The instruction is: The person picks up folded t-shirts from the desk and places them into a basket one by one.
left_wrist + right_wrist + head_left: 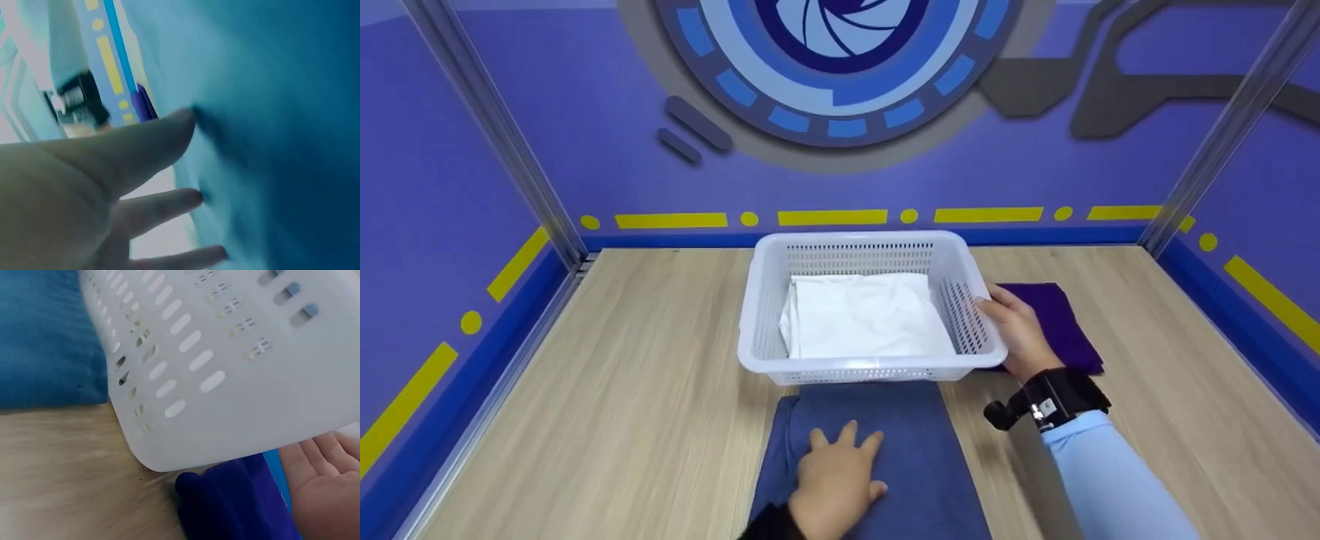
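Note:
My right hand [1020,330] grips the right rim of a white plastic basket [877,364], its thumb over the edge. Inside the basket lies a folded white cloth [870,315]. With fingers spread, my left hand [836,480] rests on a folded blue cloth [922,457] in front of the basket. In the left wrist view its fingertips meet the blue fabric [270,101]. A folded purple cloth [1061,322] lies right of the basket, partly hidden behind the right hand. The right wrist view shows the basket's slotted wall [236,405] over the purple cloth [236,500].
The wooden table [660,360] runs back to a purple-blue panel wall [585,135] with yellow markings. Side walls stand left and right, joined by metal posts [1222,127]. Bare wood shows on both sides of the cloths.

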A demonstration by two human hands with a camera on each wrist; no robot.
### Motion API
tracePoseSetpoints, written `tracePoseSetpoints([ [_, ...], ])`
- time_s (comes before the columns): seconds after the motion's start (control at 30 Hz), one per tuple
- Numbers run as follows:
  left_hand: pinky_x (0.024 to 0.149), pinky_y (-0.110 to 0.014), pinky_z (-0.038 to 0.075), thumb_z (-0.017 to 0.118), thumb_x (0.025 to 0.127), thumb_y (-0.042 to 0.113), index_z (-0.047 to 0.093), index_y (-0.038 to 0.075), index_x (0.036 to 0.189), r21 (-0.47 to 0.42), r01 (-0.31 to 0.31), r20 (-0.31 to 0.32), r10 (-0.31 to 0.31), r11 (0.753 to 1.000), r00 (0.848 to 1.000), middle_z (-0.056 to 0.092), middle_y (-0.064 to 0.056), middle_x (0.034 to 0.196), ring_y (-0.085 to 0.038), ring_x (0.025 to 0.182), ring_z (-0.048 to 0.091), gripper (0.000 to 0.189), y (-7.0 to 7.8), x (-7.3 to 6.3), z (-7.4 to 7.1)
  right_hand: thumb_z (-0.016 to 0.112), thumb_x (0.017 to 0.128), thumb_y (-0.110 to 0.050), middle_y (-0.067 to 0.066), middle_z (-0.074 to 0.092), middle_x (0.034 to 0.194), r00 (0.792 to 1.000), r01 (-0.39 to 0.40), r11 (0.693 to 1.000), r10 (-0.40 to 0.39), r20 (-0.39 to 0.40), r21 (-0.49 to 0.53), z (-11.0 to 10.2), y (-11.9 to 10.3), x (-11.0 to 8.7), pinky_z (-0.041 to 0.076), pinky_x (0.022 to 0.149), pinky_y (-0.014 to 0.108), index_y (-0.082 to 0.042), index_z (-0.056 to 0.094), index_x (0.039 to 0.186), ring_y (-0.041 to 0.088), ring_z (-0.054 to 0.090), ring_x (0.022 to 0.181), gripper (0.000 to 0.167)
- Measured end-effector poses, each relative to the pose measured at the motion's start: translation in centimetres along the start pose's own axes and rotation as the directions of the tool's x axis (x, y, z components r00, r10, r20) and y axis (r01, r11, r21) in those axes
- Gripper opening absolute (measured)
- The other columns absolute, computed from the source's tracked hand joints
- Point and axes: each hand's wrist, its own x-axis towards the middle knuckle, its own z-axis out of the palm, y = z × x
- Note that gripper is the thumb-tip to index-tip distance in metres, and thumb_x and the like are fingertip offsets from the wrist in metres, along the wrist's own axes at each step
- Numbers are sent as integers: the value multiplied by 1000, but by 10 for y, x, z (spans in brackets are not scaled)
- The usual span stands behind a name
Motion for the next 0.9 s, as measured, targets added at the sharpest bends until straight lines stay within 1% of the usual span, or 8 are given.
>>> tracePoseSetpoints([
  [0.1, 67, -52, 59, 82, 82, 39, 67, 15, 130, -68, -77, -146, 67, 995, 987, 62, -15, 131, -43, 108, 57, 55, -23, -7, -2, 43, 108, -11, 21, 38, 156, 1000, -13, 1000, 13, 13, 8, -3, -3, -7, 50, 99, 28, -2, 24, 160, 21, 52, 128, 56],
  [0.2, 74, -56, 57, 83, 81, 33, 68, 11, 127, -112, -126, -222, 98, 986, 970, 60, -19, 132, -42, 113, 54, 53, -44, -11, -2, 43, 107, -9, 21, 31, 160, 999, -31, 999, 31, 36, 6, -7, -5, -21, 49, 100, 27, 0, 19, 160, 21, 48, 132, 59],
  [0.33, 85, -65, 52, 84, 82, 28, 63, 8, 134, -209, -156, -258, 100, 965, 961, 47, -28, 144, -51, 128, 43, 60, -72, -19, 3, 48, 106, -10, 21, 42, 152, 996, -64, 998, 63, 57, 21, -10, -4, -49, 50, 101, 29, 5, 20, 158, 18, 55, 127, 61],
  [0.47, 94, -68, 47, 84, 83, 28, 49, 2, 147, -428, -118, -195, 36, 896, 980, 36, -33, 149, -57, 130, 39, 77, -94, -27, 6, 55, 105, -14, 18, 56, 139, 986, -137, 990, 136, 100, 7, -13, 6, -80, 50, 104, 39, 6, 26, 154, 23, 62, 120, 61],
  [0.57, 101, -70, 41, 83, 84, 27, 38, -1, 152, -603, -79, -140, -8, 794, 990, 35, -35, 149, -58, 130, 41, 86, -106, -31, 2, 56, 105, -24, 27, 42, 151, 960, -225, 973, 229, 162, -42, -15, 13, -98, 48, 105, 49, 6, 19, 156, 32, 56, 127, 70],
  [0.67, 104, -66, 40, 81, 86, 24, 31, -7, 153, -736, -71, -120, -27, 673, 992, 38, -37, 147, -56, 128, 45, 89, -114, -33, -1, 54, 105, -29, 32, 15, 162, 917, -319, 946, 322, 237, -50, -15, 18, -109, 47, 105, 55, 6, 5, 158, 37, 50, 133, 80],
  [0.77, 104, -60, 45, 78, 89, 21, 27, -13, 152, -855, -14, -44, -46, 519, 998, 41, -39, 144, -53, 127, 50, 88, -118, -34, -2, 53, 105, -27, 28, 24, 161, 867, -397, 917, 385, 316, -29, -16, 21, -118, 46, 105, 56, 6, 2, 158, 33, 52, 132, 81],
  [0.9, 101, -54, 50, 72, 94, 19, 24, -22, 147, -936, 100, 85, -59, 339, 995, 54, -35, 134, -45, 121, 58, 83, -121, -35, 0, 51, 105, -25, 24, 40, 155, 811, -451, 892, 427, 401, -37, -18, 27, -127, 48, 103, 57, 10, 6, 157, 31, 53, 130, 77],
])
